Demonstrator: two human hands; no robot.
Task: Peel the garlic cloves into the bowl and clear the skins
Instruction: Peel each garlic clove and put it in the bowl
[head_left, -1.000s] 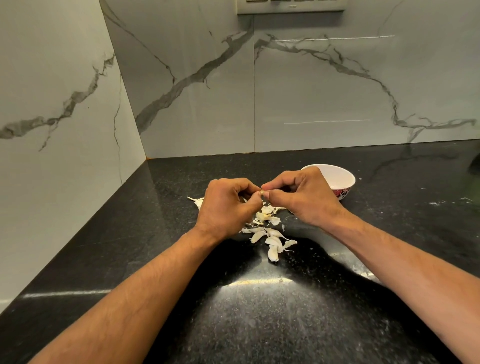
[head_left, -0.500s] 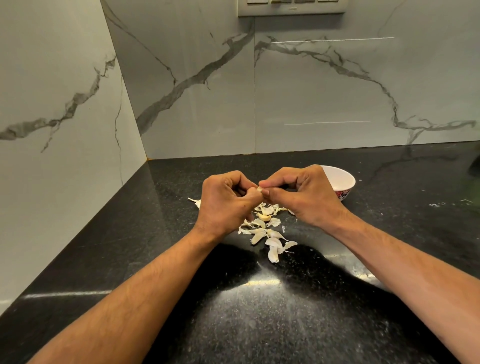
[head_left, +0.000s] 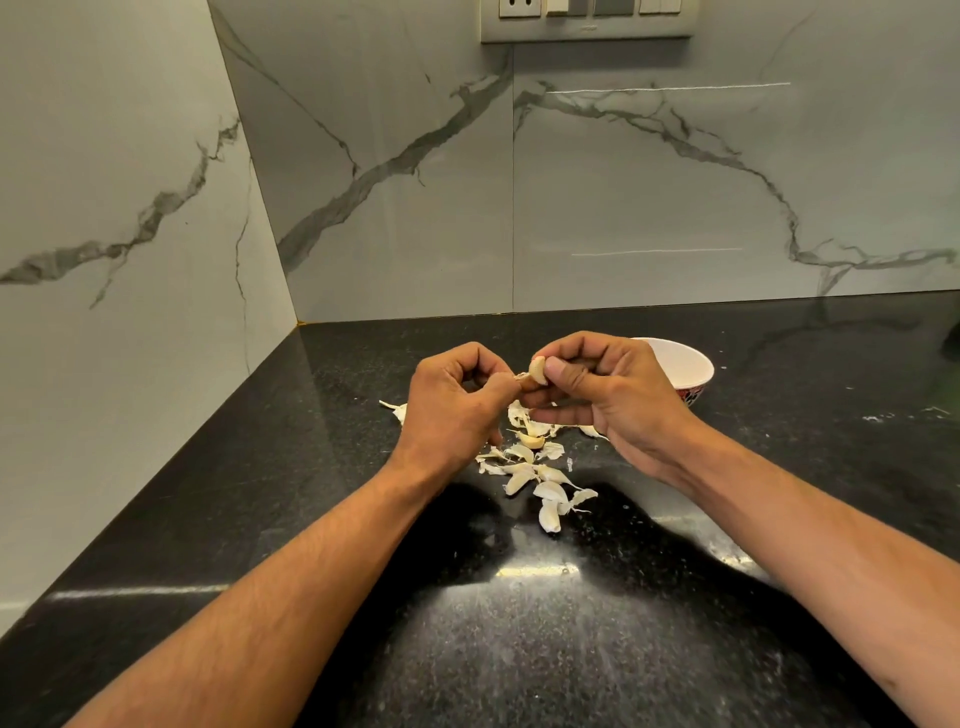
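While the left hand pinches its skin, the right hand holds the garlic clove above the skins.

We are in a home kitchen. A polished black granite countertop fills the lower frame and meets grey-veined marble wall tiles in a corner at centre left. At the top edge sits a switch and socket panel. Garlic cloves and skins lie mid-frame beside a small bowl.
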